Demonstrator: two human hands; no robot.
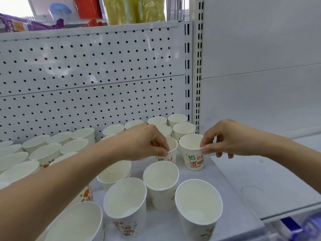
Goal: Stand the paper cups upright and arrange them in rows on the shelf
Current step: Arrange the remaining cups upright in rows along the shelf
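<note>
Both hands are on rims: the left hand (149, 141) pinches one paper cup (169, 150), the right hand (224, 138) pinches its neighbour (192, 152) far right on the shelf (225, 181). Light, crushable, I'd say, so a gentle rim grip suits.

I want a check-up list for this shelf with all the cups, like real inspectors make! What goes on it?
Surface: white shelf, bare strip along its right edge.
Job's things: paper cups, those in view standing mouth up, in loose rows.
Clutter: nothing seen.
Grippers: left hand pinches the rim of one cup; right hand pinches the rim of the printed cup beside it.
Cables: nothing seen.
Surroundings: pegboard behind the cups; orange bucket, yellow packs and purple packet up above.
</note>
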